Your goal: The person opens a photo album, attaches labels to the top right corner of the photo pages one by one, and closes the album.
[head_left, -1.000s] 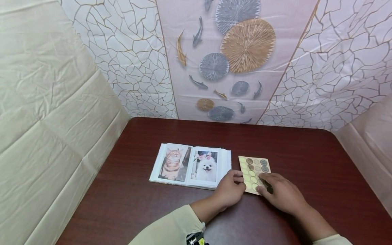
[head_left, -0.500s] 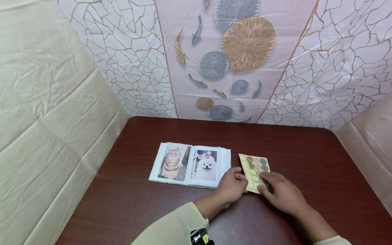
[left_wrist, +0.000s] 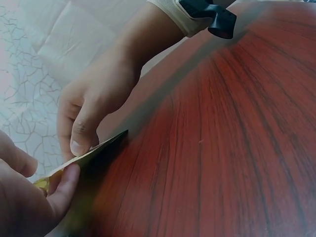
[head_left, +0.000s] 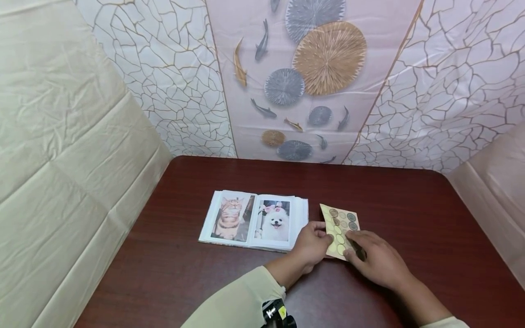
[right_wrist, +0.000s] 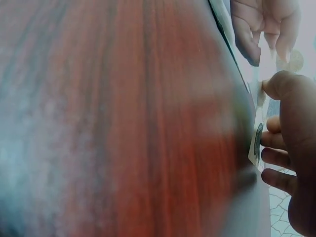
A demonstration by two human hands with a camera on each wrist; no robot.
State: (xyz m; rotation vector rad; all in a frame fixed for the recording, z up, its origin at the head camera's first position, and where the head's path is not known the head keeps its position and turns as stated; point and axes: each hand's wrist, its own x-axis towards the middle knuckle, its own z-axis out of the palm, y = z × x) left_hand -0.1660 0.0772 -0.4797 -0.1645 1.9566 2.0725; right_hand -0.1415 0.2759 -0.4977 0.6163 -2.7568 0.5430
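Note:
A sheet of round stickers [head_left: 337, 230], some yellow, others brown or grey-green, is tilted up over the table. My left hand [head_left: 312, 246] pinches its left edge near the lower corner, thumb on the front. Opposite it, my right hand [head_left: 379, 259] holds the lower right part with thumb and fingers, hiding some stickers. The left wrist view catches the sheet [left_wrist: 106, 144] almost edge-on between both hands. From the right wrist, the right hand [right_wrist: 301, 133] has its thumb and fingertips at the sheet [right_wrist: 254, 148].
To the left of the sheet lies an open photo album [head_left: 301, 218] with a cat photo [head_left: 231, 218] and a white dog photo [head_left: 274, 223]. The dark red wooden table [head_left: 164, 273] stands against a patterned cloth backdrop [head_left: 184, 91].
My left hand has shifted right and its thumb now overlaps the sheet's left edge. The sheet has risen and tilted slightly. The right hand has barely moved, and the album has stayed put.

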